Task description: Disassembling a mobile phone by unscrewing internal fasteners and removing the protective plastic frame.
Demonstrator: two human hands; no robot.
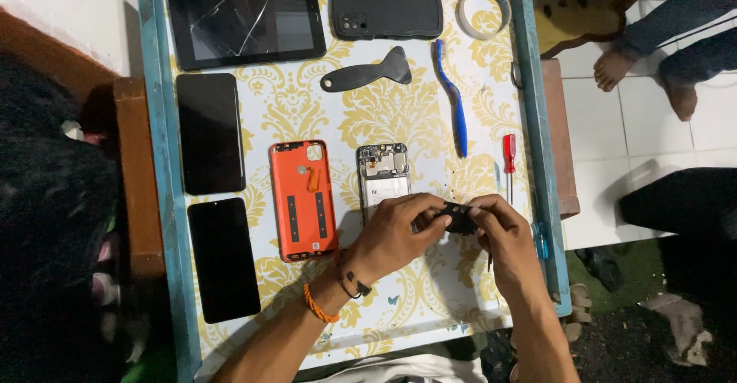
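Both hands pinch a small black part over an opened phone on a patterned tabletop.

Tabletop [430,114], blue-rimmed, yellow and white floral cover. Cracked tablet [247,24] at far left corner; wavy black phone case [388,11] beside it; tape ring [484,12] at far right. Two dark phones along the left edge, one [210,133] above the other [224,260]. Orange back cover [303,200] lies inner side up, just left of the opened phone [382,179], board exposed. Black plastic scraper [367,74] and blue toothbrush [454,99] farther up; red-handled screwdriver [508,160] to the right. Left hand [395,237] and right hand [503,233] meet above the phone's near end, fingers pressed onto a small black part [459,218] held between them, thumbs and forefingers pinching its ends. Orange band on the left wrist.
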